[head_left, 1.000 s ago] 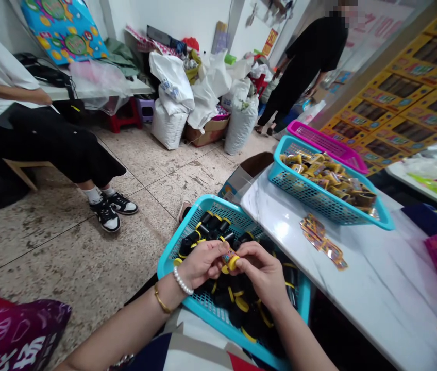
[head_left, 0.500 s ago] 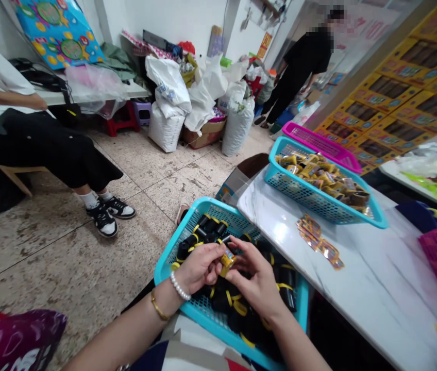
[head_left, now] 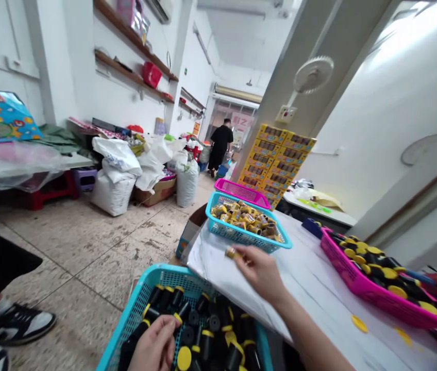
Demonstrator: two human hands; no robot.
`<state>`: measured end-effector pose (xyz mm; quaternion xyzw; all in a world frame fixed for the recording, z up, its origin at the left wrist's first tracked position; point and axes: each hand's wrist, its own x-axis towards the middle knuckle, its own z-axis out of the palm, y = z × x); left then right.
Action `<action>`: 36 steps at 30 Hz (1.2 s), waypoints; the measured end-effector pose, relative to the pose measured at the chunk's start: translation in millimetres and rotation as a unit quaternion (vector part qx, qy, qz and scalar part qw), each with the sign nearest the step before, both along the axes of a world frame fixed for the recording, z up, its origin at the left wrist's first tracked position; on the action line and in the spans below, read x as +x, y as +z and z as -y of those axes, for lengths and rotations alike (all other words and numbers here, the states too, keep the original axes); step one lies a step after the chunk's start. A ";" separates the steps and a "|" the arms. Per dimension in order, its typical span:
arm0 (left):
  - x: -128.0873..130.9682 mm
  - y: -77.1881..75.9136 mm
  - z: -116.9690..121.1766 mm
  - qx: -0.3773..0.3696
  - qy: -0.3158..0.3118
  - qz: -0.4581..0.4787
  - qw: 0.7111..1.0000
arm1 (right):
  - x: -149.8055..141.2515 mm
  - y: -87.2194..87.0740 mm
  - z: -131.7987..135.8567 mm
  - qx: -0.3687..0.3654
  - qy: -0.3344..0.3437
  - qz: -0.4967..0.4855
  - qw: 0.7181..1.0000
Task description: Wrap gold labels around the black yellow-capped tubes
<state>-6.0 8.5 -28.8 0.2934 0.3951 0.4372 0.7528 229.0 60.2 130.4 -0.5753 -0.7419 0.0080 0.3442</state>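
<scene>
My right hand (head_left: 259, 270) is raised over the white table (head_left: 319, 304) and pinches a small labelled tube (head_left: 231, 253) between its fingertips, just short of the teal basket of labelled tubes (head_left: 241, 238). My left hand (head_left: 155, 344) rests low in the near teal basket (head_left: 141, 304), its fingers down among several black tubes with yellow caps (head_left: 203, 335). Whether it grips one of them cannot be seen.
A pink basket (head_left: 361, 286) of black and yellow tubes lies on the table at right, another pink basket (head_left: 241, 191) behind the far teal one. Yellow caps (head_left: 358, 323) lie loose on the table. Stacked yellow boxes (head_left: 272, 157), white sacks (head_left: 118, 175), a person (head_left: 220, 145) far off, someone's shoe (head_left: 21, 324) at left.
The hands have parted: my right hand carried the labelled tube up toward the far teal basket, my left hand dropped into the near basket. The camera has tilted upward.
</scene>
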 end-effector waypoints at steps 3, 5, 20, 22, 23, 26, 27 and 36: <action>1.7 -2.8 -0.8 -0.010 -0.014 -0.007 1.000 | 42.8 43.9 -47.0 0.063 -0.134 0.037 0.988; -0.2 -1.2 0.5 -0.014 0.028 -0.011 0.999 | 58.8 57.3 -60.4 0.076 -0.174 0.051 0.980; -5.2 12.5 7.5 0.010 0.098 -0.040 0.994 | -32.5 -60.9 67.8 -0.132 0.071 0.118 0.982; -3.9 13.9 8.3 0.016 0.094 -0.047 0.994 | -21.6 -50.1 57.6 -0.076 0.046 0.114 0.990; -3.3 16.0 9.0 0.021 0.088 -0.047 0.995 | -12.0 -43.2 51.5 -0.043 0.013 0.109 0.993; -1.7 29.6 13.9 0.040 0.059 -0.048 0.996 | 28.1 -28.9 31.6 -0.007 -0.124 0.108 0.986; -1.5 36.2 16.1 0.045 0.047 -0.052 0.997 | 42.9 -28.6 24.6 -0.019 -0.161 0.111 0.980; 6.5 99.2 17.5 0.148 -0.011 -0.102 0.984 | 95.3 -63.8 -16.8 -0.064 -0.211 0.098 0.970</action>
